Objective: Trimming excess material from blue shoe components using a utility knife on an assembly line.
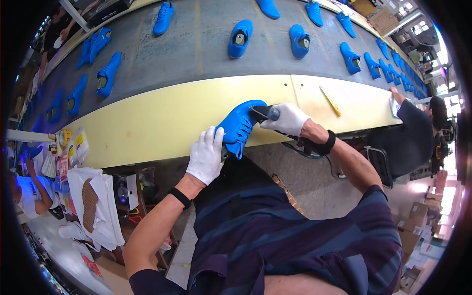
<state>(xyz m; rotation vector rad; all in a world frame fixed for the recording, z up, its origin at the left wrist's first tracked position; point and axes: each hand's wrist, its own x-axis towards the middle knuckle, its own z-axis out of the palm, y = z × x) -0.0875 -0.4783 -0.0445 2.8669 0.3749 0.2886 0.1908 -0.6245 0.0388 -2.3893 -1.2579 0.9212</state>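
Blue shoe (238,123) is over the counter (162,118)'s near edge, left hand (206,155) gripping heel end, right hand (286,119) grasping dark tool (263,113) at toe; likely light, soft-uppered, best held heel-and-sole.

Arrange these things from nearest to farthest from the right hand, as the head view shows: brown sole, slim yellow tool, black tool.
1. Black tool: held in the right hand, on its left side.
2. Slim yellow tool: to the hand's right, on the yellow ledge.
3. Brown sole: far at lower left, against white sheets.
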